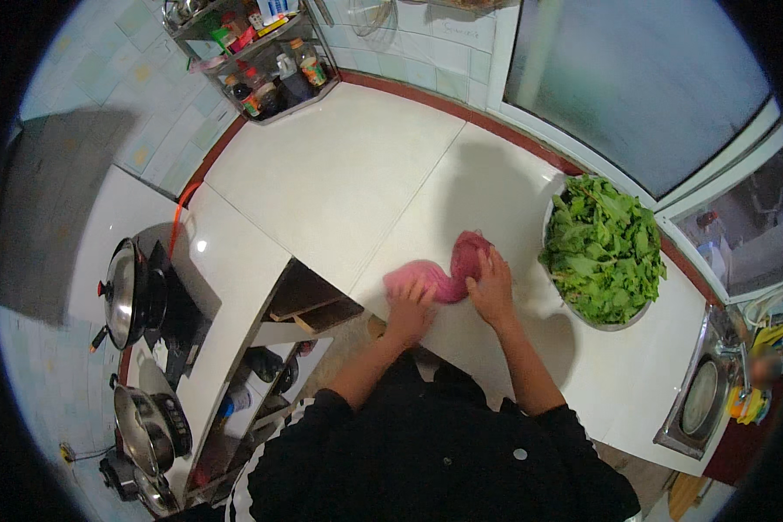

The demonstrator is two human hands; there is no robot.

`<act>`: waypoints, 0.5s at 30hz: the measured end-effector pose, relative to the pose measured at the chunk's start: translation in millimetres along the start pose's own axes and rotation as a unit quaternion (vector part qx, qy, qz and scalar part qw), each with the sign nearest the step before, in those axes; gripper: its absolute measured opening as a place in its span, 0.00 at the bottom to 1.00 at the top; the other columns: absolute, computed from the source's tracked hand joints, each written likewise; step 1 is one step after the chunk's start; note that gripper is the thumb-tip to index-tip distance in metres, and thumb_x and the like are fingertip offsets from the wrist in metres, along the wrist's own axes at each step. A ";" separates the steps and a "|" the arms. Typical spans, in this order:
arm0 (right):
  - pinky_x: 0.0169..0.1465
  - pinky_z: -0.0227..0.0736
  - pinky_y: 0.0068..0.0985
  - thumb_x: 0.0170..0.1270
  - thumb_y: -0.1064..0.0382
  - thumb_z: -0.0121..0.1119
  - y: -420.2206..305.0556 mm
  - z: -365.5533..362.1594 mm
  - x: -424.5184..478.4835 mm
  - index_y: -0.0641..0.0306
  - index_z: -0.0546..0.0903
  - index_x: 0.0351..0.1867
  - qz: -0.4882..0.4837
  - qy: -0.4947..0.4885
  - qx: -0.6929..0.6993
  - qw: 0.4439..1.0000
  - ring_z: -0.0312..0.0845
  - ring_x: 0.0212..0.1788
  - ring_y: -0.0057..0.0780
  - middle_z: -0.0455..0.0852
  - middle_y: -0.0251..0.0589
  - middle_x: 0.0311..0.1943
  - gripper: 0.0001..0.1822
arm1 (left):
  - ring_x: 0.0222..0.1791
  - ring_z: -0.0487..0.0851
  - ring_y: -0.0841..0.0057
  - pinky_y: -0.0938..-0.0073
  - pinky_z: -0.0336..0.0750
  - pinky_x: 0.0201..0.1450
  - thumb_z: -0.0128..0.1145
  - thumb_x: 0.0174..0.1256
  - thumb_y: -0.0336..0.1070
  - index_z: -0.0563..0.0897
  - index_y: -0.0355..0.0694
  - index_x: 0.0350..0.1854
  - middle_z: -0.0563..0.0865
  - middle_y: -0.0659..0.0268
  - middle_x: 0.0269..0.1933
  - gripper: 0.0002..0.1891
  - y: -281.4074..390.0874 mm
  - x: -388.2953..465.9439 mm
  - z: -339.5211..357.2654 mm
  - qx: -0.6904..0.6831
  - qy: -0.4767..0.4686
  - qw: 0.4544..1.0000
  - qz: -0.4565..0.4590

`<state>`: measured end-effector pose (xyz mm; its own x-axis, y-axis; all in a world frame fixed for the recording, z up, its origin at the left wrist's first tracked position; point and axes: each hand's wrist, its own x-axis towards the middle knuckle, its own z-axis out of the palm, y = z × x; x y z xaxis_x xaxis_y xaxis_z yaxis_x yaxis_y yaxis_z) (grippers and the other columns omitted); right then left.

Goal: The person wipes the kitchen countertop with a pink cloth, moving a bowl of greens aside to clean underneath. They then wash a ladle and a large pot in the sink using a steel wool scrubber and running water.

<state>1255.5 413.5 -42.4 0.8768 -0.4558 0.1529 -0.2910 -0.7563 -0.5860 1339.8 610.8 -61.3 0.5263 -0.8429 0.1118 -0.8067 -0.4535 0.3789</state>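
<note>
A pink cloth (423,274) lies bunched on the white countertop, with a darker red-pink bunched part (470,254) at its right. Whether this is one twisted piece or two touching pieces is hard to tell. My left hand (412,314) rests on the paler part, its fingers spread and blurred. At the darker part, my right hand (494,287) has its thumb and fingers on the fabric. A round metal basin (548,277) heaped with green leafy vegetables (603,251) stands to the right of my right hand.
A metal rack (293,107) with bottles stands in the back corner. Lidded wok (122,293) and steel pot (137,424) sit along the left counter. Below is an open cabinet gap (313,297). A sink (701,398) is at the right, near a window (626,78).
</note>
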 end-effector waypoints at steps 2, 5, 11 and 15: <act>0.69 0.43 0.46 0.57 0.57 0.57 -14.2 22.5 22.3 0.68 0.60 0.65 -0.002 0.010 -0.090 0.996 0.47 0.69 0.53 0.52 0.59 0.67 0.35 | 0.69 0.53 0.52 0.44 0.44 0.67 0.61 0.52 0.42 0.64 0.44 0.66 0.58 0.52 0.68 0.36 -10.0 5.8 3.9 0.024 -0.012 0.999 0.031; 0.69 0.43 0.48 0.57 0.58 0.57 -12.2 66.1 50.0 0.68 0.59 0.65 0.056 0.060 -0.149 0.985 0.47 0.68 0.56 0.51 0.61 0.67 0.36 | 0.71 0.49 0.53 0.42 0.40 0.68 0.60 0.54 0.44 0.61 0.48 0.68 0.54 0.54 0.71 0.36 -28.9 24.0 -4.9 0.018 -0.025 0.998 0.053; 0.67 0.45 0.50 0.55 0.58 0.57 2.5 88.2 131.6 0.71 0.60 0.64 0.119 0.206 -0.218 0.946 0.51 0.66 0.59 0.55 0.64 0.65 0.36 | 0.71 0.48 0.53 0.41 0.39 0.68 0.57 0.57 0.46 0.60 0.52 0.69 0.53 0.55 0.71 0.35 -80.8 79.9 -21.0 0.001 -0.018 0.999 0.045; 0.67 0.46 0.50 0.55 0.57 0.56 12.0 88.9 185.0 0.74 0.61 0.62 0.137 0.234 -0.246 0.930 0.52 0.66 0.59 0.56 0.68 0.64 0.35 | 0.71 0.48 0.52 0.40 0.40 0.68 0.56 0.58 0.50 0.59 0.53 0.69 0.52 0.55 0.72 0.36 -100.7 122.2 -17.8 0.016 -0.016 0.999 0.043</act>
<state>1448.3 361.7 -91.9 0.5149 -0.7309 0.4480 -0.7207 -0.6521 -0.2355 1490.1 558.5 -69.4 0.4467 -0.8875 0.1131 -0.8570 -0.3881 0.3390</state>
